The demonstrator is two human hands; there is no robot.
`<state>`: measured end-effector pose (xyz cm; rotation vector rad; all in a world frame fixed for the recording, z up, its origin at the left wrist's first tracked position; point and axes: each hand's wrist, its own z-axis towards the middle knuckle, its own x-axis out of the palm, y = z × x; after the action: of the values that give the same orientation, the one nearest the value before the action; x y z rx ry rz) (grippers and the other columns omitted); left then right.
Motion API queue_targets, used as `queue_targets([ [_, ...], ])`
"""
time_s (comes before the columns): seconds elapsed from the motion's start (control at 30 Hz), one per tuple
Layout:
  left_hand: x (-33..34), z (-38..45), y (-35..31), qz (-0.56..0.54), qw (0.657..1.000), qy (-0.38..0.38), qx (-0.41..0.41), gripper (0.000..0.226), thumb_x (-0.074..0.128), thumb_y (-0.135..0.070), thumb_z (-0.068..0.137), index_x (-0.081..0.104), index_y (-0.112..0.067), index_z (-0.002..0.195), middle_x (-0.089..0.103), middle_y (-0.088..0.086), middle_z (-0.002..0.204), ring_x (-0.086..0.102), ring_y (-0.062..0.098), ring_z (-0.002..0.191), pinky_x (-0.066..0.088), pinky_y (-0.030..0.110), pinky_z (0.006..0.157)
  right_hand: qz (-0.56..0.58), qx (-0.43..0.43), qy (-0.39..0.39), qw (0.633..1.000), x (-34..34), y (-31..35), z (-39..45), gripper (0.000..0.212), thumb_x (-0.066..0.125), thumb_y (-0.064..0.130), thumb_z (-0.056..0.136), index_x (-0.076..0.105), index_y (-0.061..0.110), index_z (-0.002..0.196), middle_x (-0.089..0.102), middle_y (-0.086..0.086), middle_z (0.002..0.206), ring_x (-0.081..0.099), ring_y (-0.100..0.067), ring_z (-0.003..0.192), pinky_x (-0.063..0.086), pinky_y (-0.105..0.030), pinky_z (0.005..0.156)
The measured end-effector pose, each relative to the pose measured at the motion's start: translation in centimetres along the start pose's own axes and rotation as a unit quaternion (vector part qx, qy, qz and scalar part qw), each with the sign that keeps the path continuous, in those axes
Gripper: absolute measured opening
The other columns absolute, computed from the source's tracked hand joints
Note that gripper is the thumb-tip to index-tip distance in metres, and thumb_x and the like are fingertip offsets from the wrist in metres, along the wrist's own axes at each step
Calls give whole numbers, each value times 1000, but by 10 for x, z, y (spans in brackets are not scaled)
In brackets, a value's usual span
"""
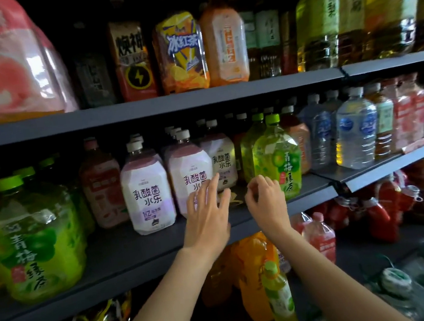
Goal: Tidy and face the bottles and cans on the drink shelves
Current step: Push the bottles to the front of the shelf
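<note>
I see the dark metal middle shelf (pixel 241 226) running across the view with big plastic drink bottles standing in rows, front ones at the lip so that labels show. Its flat painted edge is bare where my hands reach over it. On the left stands a faceted green tea bottle (pixel 35 237), clear plastic with a glossy green wrap, closest to the lip. Two pale lactic-drink bottles, the left one (pixel 149 192) and the right one (pixel 193 173), have angular shoulders, white caps and matt white-lilac sleeves; both face forward. A third one (pixel 222 164) sits further back, so I judge that the gap in front of it is what I am about to fill. A second green tea bottle (pixel 278 162) stands just right of the gap. My left hand (pixel 206 209) is spread with straight fingers, in front of the right lactic bottle; contact unclear. My right hand (pixel 264 196) has fingers curled, empty, beside the green one's base.
</note>
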<state>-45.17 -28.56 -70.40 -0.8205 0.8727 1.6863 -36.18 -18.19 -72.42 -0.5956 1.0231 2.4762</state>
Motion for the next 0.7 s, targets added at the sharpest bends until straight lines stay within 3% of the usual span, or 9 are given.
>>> queue_targets([
  [0.07,2,3,-5,-3,1000,11,-4,61,46,-17,92,18,-11,146,-10,7,157,-5,24,145,5,42,115,-26,27,-22,999,-6,-5,1,21,51,13,89,53,5,108,50,-11,111,44,-27,105,39,-38,86],
  [0.23,11,-2,-8,9,1000,21,-7,67,43,-20,93,7,-8,148,-14,7,157,-10,21,145,-2,40,116,-68,87,-8,994,-3,-9,-2,33,50,13,88,48,2,119,31,-16,136,34,-33,117,35,-39,96],
  [0.37,16,-1,-4,12,1000,16,-10,68,40,-16,93,2,-5,148,-15,8,157,-11,20,145,-7,39,116,-82,94,22,992,1,-5,-1,36,48,12,89,43,3,124,19,-17,143,26,-33,126,30,-36,105],
  [0.57,19,-2,-10,11,999,25,-18,68,37,-18,94,-2,-4,148,-16,8,156,-13,20,145,-8,40,115,-17,123,-12,992,-11,-14,1,32,50,7,87,48,1,118,34,-14,132,35,-30,121,38,-36,93],
  [0.7,20,-2,-16,19,999,29,-1,69,39,-21,94,0,-7,149,-10,9,157,-9,20,145,-10,41,115,-23,95,-29,995,-13,-8,0,26,51,9,88,53,5,113,42,-12,122,38,-27,114,37,-36,92],
])
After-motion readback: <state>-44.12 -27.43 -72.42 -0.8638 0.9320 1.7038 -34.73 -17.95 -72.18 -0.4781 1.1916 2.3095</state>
